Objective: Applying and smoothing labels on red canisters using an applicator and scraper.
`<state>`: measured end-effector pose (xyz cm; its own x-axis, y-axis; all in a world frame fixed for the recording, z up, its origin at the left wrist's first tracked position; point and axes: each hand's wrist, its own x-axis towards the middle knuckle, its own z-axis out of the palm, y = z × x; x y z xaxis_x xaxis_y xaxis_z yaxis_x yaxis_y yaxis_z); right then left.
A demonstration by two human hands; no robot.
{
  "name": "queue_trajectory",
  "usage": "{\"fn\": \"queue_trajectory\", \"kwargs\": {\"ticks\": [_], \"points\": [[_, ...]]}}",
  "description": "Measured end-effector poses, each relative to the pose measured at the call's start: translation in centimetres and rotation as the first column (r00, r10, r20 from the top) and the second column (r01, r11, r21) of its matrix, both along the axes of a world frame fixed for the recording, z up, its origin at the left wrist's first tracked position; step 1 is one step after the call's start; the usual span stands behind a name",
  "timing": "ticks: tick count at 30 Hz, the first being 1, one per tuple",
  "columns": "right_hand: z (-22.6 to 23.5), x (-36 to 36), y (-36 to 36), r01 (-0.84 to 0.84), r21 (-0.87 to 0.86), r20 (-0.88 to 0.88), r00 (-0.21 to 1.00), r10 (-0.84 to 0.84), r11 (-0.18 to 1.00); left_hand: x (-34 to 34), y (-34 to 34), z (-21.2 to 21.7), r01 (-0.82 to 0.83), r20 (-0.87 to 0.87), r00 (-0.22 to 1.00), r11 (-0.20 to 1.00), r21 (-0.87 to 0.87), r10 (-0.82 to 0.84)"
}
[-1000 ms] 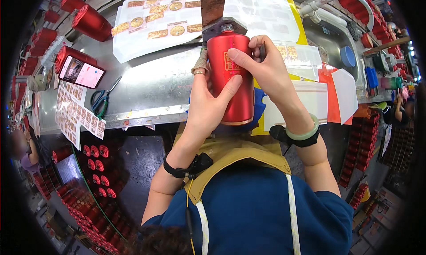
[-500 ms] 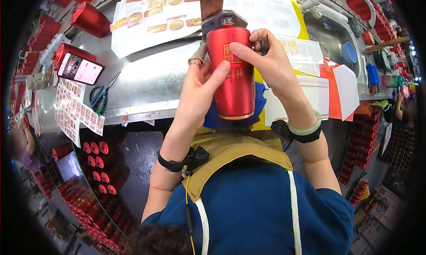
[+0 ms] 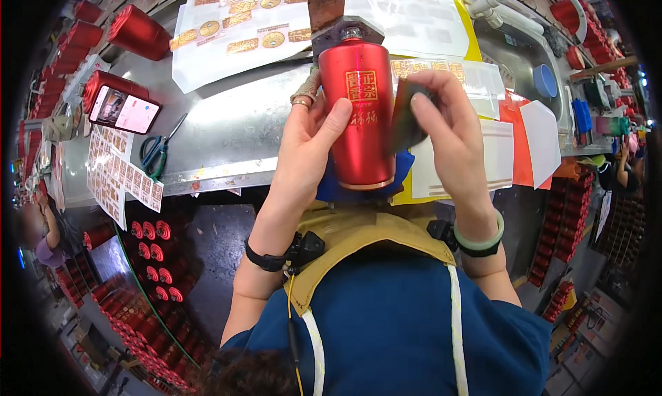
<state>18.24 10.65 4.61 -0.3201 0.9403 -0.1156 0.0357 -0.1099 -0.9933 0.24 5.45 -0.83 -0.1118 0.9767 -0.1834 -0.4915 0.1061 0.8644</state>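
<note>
A metallic red bottle (image 3: 360, 151) with gold lettering lies in front of me, its neck at a dark metal holder (image 3: 348, 31) and its base toward me. My left hand (image 3: 308, 130) is closed around the bottle's left side, thumb on its front, with tape wrapped on a finger. At the bottle's right side, my right hand (image 3: 447, 117) pinches a dark, flat scraper-like piece (image 3: 407, 124), blurred by motion. Its lower edge is close to the bottle; I cannot tell whether they touch. Blue cloth (image 3: 405, 172) shows beneath the bottle.
Sheets of gold stickers (image 3: 245, 27) lie on the metal table (image 3: 227, 120). Left of the bottle are scissors (image 3: 157, 148), a phone (image 3: 124, 108) against a red bottle, and a smaller sticker sheet (image 3: 114, 165). White sheets (image 3: 483, 155) and a sink with a blue cup (image 3: 543, 82) are rightward.
My right hand has come off the bottle's front and moved right and down, swinging the dark flat piece into view. The gold lettering is now uncovered. My left hand stays on the bottle.
</note>
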Motion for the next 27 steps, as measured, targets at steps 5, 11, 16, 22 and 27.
{"fn": "queue_trajectory", "kwargs": {"ticks": [5, 11, 16, 22, 27], "points": [[-1.4, 0.3, -3.1, -0.075, 0.226, 0.181, 0.983, 0.034, 0.971, -0.1, -0.2, 0.2, 0.012, -0.059, 0.998, 1.000, 0.014, -0.011], [-2.5, 0.4, -3.5, -0.070, 0.263, 0.245, 0.970, 0.004, 0.962, -0.2, -0.1, 0.3, 0.015, -0.018, 1.000, 1.000, 0.008, -0.015], [-2.0, 0.4, -3.4, -0.070, 0.259, 0.237, 0.972, 0.007, 0.963, -0.1, -0.1, 0.2, 0.012, -0.020, 1.000, 1.000, 0.004, -0.012], [-1.7, 0.5, -3.4, -0.133, 0.195, 0.261, 0.962, 0.079, 0.972, -0.1, -0.1, 0.1, -0.001, -0.031, 1.000, 1.000, 0.010, 0.001], [-1.4, 0.4, -3.7, -0.140, 0.214, 0.331, 0.941, 0.063, 0.967, -0.1, -0.2, -0.1, 0.000, -0.023, 1.000, 1.000, -0.004, 0.000]]}}
